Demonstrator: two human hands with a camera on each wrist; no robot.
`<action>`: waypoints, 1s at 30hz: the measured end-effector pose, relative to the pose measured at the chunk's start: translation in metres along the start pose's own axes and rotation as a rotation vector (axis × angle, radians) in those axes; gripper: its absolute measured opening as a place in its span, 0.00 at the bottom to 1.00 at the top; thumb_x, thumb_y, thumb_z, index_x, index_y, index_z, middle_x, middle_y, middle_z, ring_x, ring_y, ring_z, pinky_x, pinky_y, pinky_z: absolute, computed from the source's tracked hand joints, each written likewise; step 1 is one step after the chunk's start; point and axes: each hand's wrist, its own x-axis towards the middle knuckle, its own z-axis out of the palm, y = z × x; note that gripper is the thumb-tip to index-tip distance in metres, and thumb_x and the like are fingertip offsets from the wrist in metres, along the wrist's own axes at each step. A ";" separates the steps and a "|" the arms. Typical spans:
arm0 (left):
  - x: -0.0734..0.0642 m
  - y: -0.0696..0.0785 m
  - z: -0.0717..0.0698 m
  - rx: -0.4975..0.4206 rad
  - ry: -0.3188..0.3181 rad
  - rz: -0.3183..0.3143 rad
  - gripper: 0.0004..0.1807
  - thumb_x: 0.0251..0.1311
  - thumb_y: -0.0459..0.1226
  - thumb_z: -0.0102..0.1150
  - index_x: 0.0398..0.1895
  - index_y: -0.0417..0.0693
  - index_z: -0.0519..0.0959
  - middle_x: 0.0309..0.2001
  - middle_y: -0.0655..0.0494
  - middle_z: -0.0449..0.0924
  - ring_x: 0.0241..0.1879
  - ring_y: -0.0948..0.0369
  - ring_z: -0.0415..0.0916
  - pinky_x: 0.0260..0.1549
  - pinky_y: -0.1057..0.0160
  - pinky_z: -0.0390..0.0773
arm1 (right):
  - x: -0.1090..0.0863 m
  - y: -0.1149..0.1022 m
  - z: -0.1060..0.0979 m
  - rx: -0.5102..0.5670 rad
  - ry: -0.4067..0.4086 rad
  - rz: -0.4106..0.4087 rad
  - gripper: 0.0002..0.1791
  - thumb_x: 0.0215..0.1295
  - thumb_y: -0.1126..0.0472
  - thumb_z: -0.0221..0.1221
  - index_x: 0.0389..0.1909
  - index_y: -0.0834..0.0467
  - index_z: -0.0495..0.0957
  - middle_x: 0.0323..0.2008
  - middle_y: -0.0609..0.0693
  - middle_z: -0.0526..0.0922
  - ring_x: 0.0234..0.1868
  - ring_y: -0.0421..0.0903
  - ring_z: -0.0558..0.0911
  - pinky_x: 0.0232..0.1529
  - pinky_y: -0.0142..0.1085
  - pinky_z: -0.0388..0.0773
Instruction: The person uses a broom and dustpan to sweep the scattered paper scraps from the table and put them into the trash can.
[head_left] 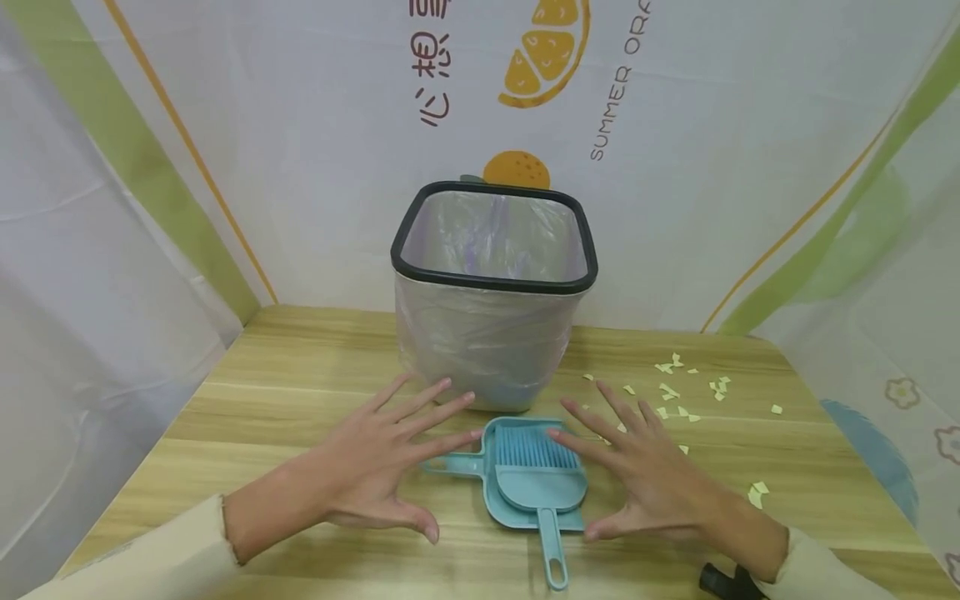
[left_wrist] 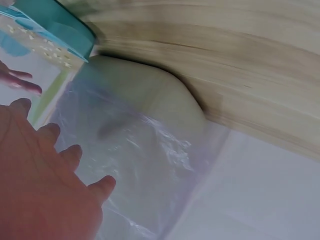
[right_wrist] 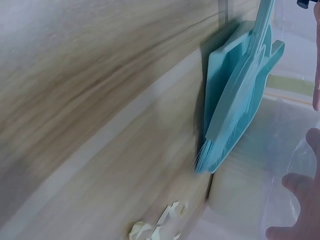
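In the head view my left hand [head_left: 382, 467] is held with fingers spread, left of a light-blue dustpan [head_left: 491, 500]. Its fingertips overlap the dustpan's handle in that view, and it grips nothing. On the dustpan lies a small blue hand brush [head_left: 542, 485], bristles toward the back and handle toward the front edge. My right hand [head_left: 648, 479], also spread and holding nothing, is at the brush's right. Behind them stands a trash bin [head_left: 487, 342] with a black rim and a clear plastic liner. The left wrist view shows the liner [left_wrist: 135, 165] close beyond the left fingers.
Small pale-yellow paper scraps [head_left: 667, 392] are scattered over the right side of the wooden table [head_left: 300, 358]. A black object [head_left: 727, 581] lies by the right wrist at the front edge. Printed white curtains [head_left: 322, 167] hang behind and at both sides.
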 end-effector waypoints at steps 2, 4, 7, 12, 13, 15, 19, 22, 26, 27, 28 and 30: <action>-0.004 -0.002 0.000 0.004 0.009 -0.008 0.57 0.65 0.85 0.27 0.88 0.66 0.64 0.88 0.51 0.54 0.85 0.44 0.52 0.76 0.28 0.54 | -0.002 0.001 0.000 0.002 -0.002 0.011 0.59 0.63 0.08 0.38 0.87 0.39 0.60 0.89 0.50 0.53 0.87 0.70 0.45 0.55 0.90 0.60; -0.007 -0.004 0.001 0.013 0.016 -0.016 0.57 0.65 0.85 0.26 0.87 0.66 0.64 0.88 0.51 0.55 0.85 0.44 0.53 0.76 0.28 0.56 | -0.005 0.002 0.000 -0.001 -0.008 0.024 0.60 0.63 0.07 0.38 0.87 0.39 0.60 0.89 0.49 0.52 0.86 0.71 0.46 0.53 0.90 0.61; -0.013 -0.007 0.001 0.021 0.024 -0.027 0.56 0.66 0.84 0.30 0.87 0.65 0.65 0.87 0.51 0.56 0.85 0.44 0.54 0.75 0.28 0.57 | -0.010 0.004 -0.002 -0.013 -0.012 0.043 0.60 0.62 0.07 0.39 0.87 0.39 0.61 0.89 0.48 0.52 0.85 0.74 0.49 0.52 0.90 0.62; -0.021 -0.012 0.003 0.016 0.059 -0.043 0.56 0.66 0.84 0.31 0.86 0.63 0.68 0.87 0.51 0.58 0.83 0.43 0.57 0.73 0.27 0.59 | -0.017 0.008 -0.006 -0.025 -0.007 0.061 0.60 0.61 0.07 0.42 0.86 0.40 0.63 0.88 0.50 0.55 0.85 0.73 0.50 0.53 0.90 0.62; -0.023 -0.013 0.003 0.017 0.072 -0.044 0.56 0.66 0.84 0.29 0.85 0.61 0.69 0.86 0.50 0.58 0.83 0.43 0.58 0.73 0.27 0.60 | -0.018 0.009 -0.007 -0.023 -0.004 0.062 0.60 0.61 0.07 0.42 0.86 0.39 0.63 0.88 0.50 0.55 0.85 0.73 0.50 0.53 0.90 0.62; -0.026 -0.015 0.004 0.022 0.095 -0.048 0.57 0.67 0.84 0.26 0.84 0.59 0.70 0.86 0.49 0.60 0.82 0.42 0.60 0.72 0.27 0.62 | -0.020 0.010 -0.010 -0.009 -0.010 0.082 0.60 0.61 0.07 0.43 0.87 0.38 0.62 0.88 0.49 0.54 0.86 0.71 0.48 0.54 0.90 0.61; -0.032 -0.018 0.003 0.024 0.114 -0.068 0.58 0.67 0.83 0.25 0.82 0.56 0.72 0.85 0.47 0.61 0.81 0.42 0.62 0.71 0.27 0.62 | -0.025 0.015 -0.016 0.024 -0.016 0.121 0.61 0.58 0.08 0.52 0.86 0.39 0.63 0.89 0.48 0.52 0.86 0.70 0.48 0.56 0.90 0.59; -0.035 -0.021 0.003 0.018 0.109 -0.090 0.57 0.68 0.83 0.27 0.82 0.56 0.73 0.85 0.47 0.62 0.81 0.42 0.61 0.71 0.27 0.63 | -0.028 0.019 -0.017 0.039 -0.020 0.134 0.61 0.57 0.10 0.56 0.86 0.40 0.64 0.89 0.48 0.52 0.86 0.71 0.49 0.57 0.89 0.60; -0.036 -0.024 0.003 -0.009 0.108 -0.121 0.55 0.68 0.82 0.30 0.81 0.57 0.73 0.83 0.47 0.65 0.81 0.43 0.63 0.69 0.28 0.67 | -0.029 0.025 -0.017 0.057 -0.026 0.132 0.58 0.63 0.12 0.54 0.87 0.39 0.62 0.89 0.48 0.52 0.86 0.69 0.51 0.59 0.86 0.63; -0.036 -0.025 0.003 -0.019 0.105 -0.131 0.55 0.69 0.82 0.30 0.82 0.57 0.73 0.82 0.48 0.66 0.80 0.43 0.63 0.69 0.29 0.68 | -0.029 0.026 -0.017 0.064 -0.024 0.125 0.56 0.65 0.14 0.55 0.87 0.40 0.62 0.89 0.49 0.52 0.86 0.69 0.52 0.59 0.85 0.64; -0.035 -0.026 0.003 -0.032 0.103 -0.142 0.54 0.69 0.82 0.33 0.81 0.58 0.73 0.81 0.48 0.67 0.79 0.43 0.65 0.68 0.30 0.70 | -0.028 0.026 -0.017 0.072 -0.023 0.116 0.54 0.67 0.17 0.57 0.87 0.40 0.62 0.89 0.49 0.53 0.85 0.69 0.53 0.60 0.84 0.65; -0.033 -0.026 0.002 -0.059 0.093 -0.164 0.53 0.69 0.81 0.37 0.81 0.58 0.72 0.78 0.48 0.71 0.76 0.44 0.68 0.66 0.33 0.73 | -0.026 0.027 -0.017 0.085 -0.029 0.093 0.50 0.70 0.22 0.59 0.87 0.41 0.62 0.88 0.50 0.54 0.85 0.68 0.54 0.62 0.81 0.66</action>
